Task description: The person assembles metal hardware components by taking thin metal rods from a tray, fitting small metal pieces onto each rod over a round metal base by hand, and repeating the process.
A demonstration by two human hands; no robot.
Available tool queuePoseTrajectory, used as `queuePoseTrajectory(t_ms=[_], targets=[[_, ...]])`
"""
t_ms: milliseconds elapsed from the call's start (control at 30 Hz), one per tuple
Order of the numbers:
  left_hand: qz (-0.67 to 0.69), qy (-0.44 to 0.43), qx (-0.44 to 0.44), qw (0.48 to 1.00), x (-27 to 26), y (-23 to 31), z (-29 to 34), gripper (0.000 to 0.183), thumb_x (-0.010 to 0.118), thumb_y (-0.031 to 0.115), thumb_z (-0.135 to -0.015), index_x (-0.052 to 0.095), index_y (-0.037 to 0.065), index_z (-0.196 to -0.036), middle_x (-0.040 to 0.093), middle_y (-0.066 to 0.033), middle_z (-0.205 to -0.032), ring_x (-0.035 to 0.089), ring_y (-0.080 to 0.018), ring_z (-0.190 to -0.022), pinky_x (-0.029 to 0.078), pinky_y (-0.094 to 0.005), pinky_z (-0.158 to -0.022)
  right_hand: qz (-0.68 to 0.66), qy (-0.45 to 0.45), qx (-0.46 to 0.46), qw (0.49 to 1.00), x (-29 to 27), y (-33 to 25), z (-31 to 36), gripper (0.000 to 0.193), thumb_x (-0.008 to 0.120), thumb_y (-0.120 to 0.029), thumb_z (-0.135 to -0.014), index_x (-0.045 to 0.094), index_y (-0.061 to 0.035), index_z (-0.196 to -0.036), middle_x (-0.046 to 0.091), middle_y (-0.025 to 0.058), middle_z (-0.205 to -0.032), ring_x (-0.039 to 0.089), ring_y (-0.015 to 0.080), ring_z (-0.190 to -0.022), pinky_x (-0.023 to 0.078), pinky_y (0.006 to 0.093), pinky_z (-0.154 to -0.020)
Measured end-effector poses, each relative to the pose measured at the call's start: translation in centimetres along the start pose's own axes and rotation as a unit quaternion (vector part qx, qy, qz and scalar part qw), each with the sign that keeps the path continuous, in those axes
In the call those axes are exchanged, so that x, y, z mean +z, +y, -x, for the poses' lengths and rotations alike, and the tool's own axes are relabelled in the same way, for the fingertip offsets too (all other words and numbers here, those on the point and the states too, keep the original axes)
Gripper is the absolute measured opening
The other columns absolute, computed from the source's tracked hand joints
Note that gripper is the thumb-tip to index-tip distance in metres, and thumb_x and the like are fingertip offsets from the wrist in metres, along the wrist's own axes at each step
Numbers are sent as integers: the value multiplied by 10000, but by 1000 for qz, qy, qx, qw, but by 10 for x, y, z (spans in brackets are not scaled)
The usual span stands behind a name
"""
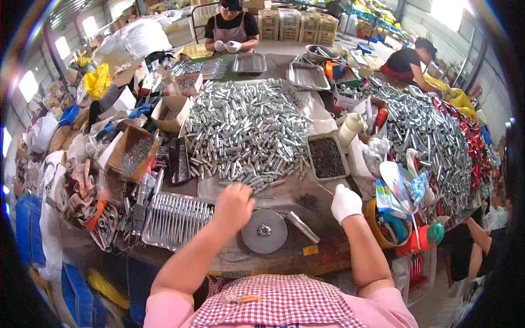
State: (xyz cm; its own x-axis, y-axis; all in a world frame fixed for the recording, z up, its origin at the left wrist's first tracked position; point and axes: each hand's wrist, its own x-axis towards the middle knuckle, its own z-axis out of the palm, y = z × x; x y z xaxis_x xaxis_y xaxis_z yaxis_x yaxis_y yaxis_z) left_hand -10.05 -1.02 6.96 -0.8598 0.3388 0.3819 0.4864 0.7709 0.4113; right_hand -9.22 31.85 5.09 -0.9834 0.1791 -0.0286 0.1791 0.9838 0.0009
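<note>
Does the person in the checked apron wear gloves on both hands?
No, the right hand wears a white glove, the left hand none.

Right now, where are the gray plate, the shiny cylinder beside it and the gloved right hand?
Gray plate point(275, 244), head view: bare lower-right part.
Shiny cylinder point(303, 227), head view: middle of its side.
Gloved right hand point(346, 204), head view: back of the hand.

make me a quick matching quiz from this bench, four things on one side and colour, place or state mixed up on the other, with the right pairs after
1. left hand
2. right hand
3. round plate
4. thin rods

A. lined up side by side in a tray
B. wearing a white glove
C. grey, with small metal bits on its middle
D. bare, by the near edge of the big metal pile

Pairs: 1-D, 2-B, 3-C, 4-A
</note>
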Motion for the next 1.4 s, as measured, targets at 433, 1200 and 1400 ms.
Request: queuePoseTrajectory(t_ms=[433,1200,1400], targets=[[-50,-152,-122,980,60,-61,-92,218,645,163,-716,685,37,-889,680,-260,-899,655,-438,-887,520,-492,-831,-265,-99,-345,895,-8,-81,109,113,579,-159,-777,619,-52,-779,651,165,-775,654,378,-733,522,489,-690],[389,-147,-243,876,-3,-14,35,212,686,13,-742,719,-30,-946,667,-18,-758,563,-83,-683,461,-256,-637,-530,-54,-300,792,20,-89,118,161,626,-49,-882,636,-30,-1041,651,152,-984,635,347,-950,503,386,-846],[516,-165,-343,768,11,39,91,178,697,14,-831,735,-36,-998,703,-7,-834,597,-66,-754,483,-238,-695,-594,-104,-245,759,8,-101,120,173,592,-73,-945,623,7,-1096,661,162,-965,640,255,-919,493,334,-861]])
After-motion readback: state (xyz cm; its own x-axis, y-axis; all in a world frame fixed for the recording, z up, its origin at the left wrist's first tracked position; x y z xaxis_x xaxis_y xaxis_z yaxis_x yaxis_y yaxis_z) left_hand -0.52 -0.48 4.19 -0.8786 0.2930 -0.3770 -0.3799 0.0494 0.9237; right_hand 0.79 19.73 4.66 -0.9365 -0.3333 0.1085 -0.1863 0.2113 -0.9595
